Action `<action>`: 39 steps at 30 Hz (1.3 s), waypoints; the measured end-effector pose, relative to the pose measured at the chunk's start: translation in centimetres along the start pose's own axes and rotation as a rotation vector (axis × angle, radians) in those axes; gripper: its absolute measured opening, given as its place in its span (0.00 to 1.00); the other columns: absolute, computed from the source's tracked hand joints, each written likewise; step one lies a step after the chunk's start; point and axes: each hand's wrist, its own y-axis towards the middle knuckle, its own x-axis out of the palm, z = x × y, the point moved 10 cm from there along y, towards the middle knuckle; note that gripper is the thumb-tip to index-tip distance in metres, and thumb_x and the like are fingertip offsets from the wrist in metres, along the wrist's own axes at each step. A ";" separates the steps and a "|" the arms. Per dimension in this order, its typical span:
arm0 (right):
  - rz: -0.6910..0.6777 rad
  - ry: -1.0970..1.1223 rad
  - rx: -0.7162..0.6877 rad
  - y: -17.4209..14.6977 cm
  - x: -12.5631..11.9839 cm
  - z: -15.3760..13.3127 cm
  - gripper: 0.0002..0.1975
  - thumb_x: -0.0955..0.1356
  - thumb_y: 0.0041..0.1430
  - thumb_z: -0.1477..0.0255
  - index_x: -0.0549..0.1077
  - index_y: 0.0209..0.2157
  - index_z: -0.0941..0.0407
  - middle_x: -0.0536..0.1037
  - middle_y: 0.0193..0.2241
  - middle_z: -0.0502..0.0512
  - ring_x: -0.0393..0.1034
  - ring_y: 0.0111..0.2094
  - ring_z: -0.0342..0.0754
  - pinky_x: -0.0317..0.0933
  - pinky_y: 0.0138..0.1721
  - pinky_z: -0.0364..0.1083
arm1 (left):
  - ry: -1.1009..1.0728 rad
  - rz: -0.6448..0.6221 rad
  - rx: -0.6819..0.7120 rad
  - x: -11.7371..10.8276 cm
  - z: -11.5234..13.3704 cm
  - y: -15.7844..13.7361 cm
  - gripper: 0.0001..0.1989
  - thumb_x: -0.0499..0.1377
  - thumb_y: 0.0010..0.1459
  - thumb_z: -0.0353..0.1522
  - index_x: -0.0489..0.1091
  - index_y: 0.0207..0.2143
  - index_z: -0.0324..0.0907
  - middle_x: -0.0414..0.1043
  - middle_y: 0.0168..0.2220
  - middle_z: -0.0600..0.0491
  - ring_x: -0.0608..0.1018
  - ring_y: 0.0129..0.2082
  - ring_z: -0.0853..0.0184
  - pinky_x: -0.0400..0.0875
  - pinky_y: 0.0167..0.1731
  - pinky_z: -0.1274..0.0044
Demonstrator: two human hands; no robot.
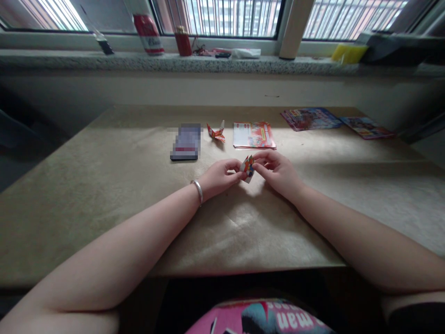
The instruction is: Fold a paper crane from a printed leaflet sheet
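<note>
Between my two hands is a small piece of folded printed paper (248, 170), red, white and blue, with pointed tips at the top. My left hand (222, 177) pinches its left edge between thumb and fingers. On the opposite side, my right hand (276, 171) has its thumb and fingertips closed on the paper's right edge. Beyond my hands stands a folded paper crane (217, 133), red and patterned. A stack of printed paper sheets (253, 135) lies just behind the folded paper. How the inner folds run is too small to make out.
A phone (187, 143) with a blurred screen lies left of the crane. Printed booklets (311, 118) and another booklet (366, 126) are at the table's back right. On the windowsill (208, 65) stand a red can (148, 35) and a red holder (183, 42).
</note>
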 end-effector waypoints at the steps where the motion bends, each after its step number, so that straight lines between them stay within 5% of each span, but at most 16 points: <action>1: 0.002 -0.010 0.006 0.0 0.0 0.0 0.11 0.70 0.56 0.63 0.73 0.38 0.54 0.78 0.29 0.51 0.71 0.29 0.44 0.60 0.28 0.44 | -0.022 -0.001 0.010 0.1 0.0 0.0 0.12 0.63 0.53 0.38 0.70 0.33 0.38 0.75 0.32 0.52 0.76 0.34 0.69 0.73 0.39 0.76; 13: -0.056 0.036 0.004 -0.4 0.7 -0.8 0.12 0.70 0.55 0.62 0.73 0.38 0.54 0.78 0.29 0.51 0.72 0.30 0.44 0.64 0.31 0.45 | -0.254 -0.063 0.012 0.3 -0.5 0.2 0.22 0.67 0.49 0.47 0.72 0.33 0.37 0.76 0.30 0.50 0.77 0.31 0.69 0.70 0.36 0.77; 26: -0.168 0.289 0.101 0.0 2.0 0.9 0.17 0.76 0.46 0.59 0.73 0.32 0.54 0.76 0.28 0.49 0.68 0.28 0.42 0.63 0.31 0.44 | -0.156 -0.191 -0.045 0.8 -0.6 -0.1 0.17 0.66 0.49 0.43 0.74 0.27 0.36 0.75 0.28 0.52 0.75 0.29 0.70 0.68 0.33 0.78; 39: -0.170 0.234 0.072 0.0 1.7 0.6 0.16 0.75 0.48 0.59 0.73 0.33 0.55 0.77 0.29 0.51 0.70 0.29 0.43 0.65 0.33 0.45 | -0.101 -0.198 -0.048 1.0 -1.0 0.0 0.15 0.64 0.52 0.41 0.72 0.32 0.36 0.74 0.28 0.52 0.73 0.27 0.71 0.67 0.30 0.79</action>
